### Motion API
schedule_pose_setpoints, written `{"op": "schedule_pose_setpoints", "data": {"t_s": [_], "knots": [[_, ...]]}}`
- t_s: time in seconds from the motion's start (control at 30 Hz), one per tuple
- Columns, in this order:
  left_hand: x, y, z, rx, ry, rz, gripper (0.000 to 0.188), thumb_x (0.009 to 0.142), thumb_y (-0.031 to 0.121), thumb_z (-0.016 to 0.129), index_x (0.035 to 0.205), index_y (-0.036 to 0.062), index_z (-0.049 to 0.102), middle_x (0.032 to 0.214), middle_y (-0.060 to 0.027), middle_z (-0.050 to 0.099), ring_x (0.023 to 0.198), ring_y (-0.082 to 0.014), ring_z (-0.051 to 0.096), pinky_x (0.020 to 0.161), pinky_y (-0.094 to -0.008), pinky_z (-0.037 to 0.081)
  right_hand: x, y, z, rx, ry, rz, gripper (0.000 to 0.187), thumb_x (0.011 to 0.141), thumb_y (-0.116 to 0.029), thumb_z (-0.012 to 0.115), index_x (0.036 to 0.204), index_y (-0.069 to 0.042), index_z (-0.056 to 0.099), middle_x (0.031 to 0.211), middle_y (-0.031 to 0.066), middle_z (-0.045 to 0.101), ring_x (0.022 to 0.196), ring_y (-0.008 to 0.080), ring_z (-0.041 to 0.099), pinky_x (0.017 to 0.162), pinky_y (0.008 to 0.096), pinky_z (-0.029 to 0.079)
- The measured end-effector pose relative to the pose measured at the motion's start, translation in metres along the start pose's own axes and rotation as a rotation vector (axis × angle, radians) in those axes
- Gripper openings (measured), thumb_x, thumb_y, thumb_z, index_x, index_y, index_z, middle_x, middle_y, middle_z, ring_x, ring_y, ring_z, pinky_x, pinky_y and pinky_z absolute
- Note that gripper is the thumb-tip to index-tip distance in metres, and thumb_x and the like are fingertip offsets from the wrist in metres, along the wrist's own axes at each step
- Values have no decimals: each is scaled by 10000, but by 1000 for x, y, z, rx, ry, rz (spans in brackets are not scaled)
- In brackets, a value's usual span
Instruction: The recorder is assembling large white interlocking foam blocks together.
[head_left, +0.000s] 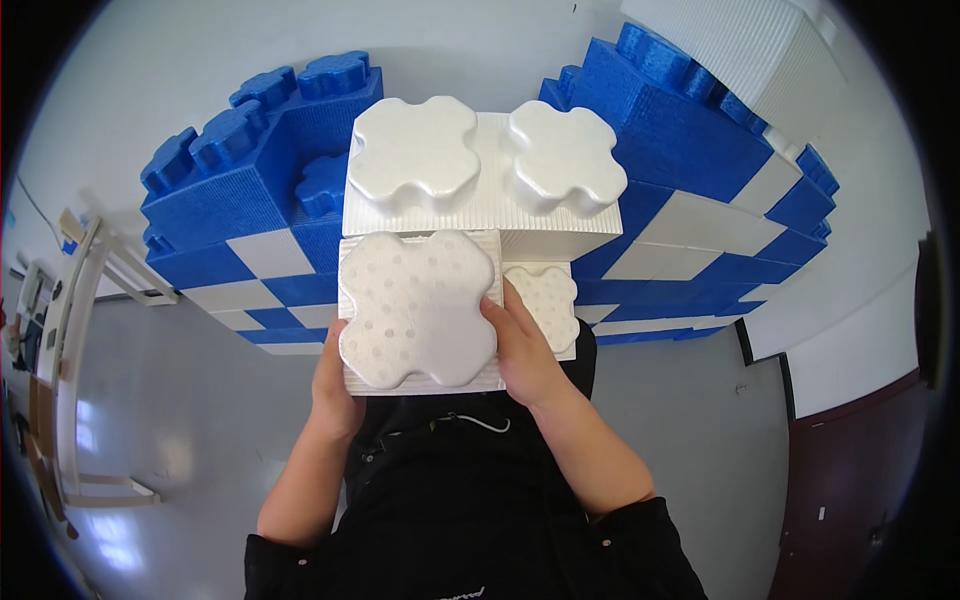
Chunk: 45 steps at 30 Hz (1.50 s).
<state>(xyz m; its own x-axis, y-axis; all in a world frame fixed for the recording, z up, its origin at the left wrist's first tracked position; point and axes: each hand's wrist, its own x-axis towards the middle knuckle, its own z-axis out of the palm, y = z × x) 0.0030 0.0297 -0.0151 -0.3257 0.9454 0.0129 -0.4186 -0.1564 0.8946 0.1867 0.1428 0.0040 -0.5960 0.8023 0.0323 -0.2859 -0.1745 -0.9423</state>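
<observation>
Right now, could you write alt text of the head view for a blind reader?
The left hand and right hand hold a white single-stud block by its sides. Beyond it is a larger white two-stud block, between stacks of blue and white blocks.

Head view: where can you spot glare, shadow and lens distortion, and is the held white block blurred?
In the head view, glare patches the grey floor at lower left; soft shadow greys the lower right of the held white block, beside the right hand; distortion bows the white frame at left; the block shows no plain blur.
</observation>
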Motion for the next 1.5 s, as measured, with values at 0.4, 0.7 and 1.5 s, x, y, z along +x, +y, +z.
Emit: {"op": "schedule_pose_setpoints", "data": {"t_s": [0.4,0.7,1.5], "knots": [[1,-2,-2,28,-12,37,629,1015,429,361,1486,16,307,1448,-125,439,1331,-219,424,1106,-353,313,-2,2,3,20,3,-14,602,1017,-210,475,1505,38,223,1425,139,435,1302,183,411,1102,300,304],[6,-23,-33,-73,-13,73,588,1005,425,376,1414,4,405,1349,-126,537,1251,-220,510,1068,-349,368,-1,11,16,-61,70,-38,673,1019,-261,485,1502,86,170,1445,177,402,1321,219,397,1111,309,297],[7,-15,-10,22,35,8,624,983,453,399,1408,-5,407,1355,-127,526,1268,-213,485,1074,-342,351,-2,0,0,21,-48,45,711,1023,-321,466,1503,100,153,1499,210,350,1392,247,326,1134,311,267]]}}
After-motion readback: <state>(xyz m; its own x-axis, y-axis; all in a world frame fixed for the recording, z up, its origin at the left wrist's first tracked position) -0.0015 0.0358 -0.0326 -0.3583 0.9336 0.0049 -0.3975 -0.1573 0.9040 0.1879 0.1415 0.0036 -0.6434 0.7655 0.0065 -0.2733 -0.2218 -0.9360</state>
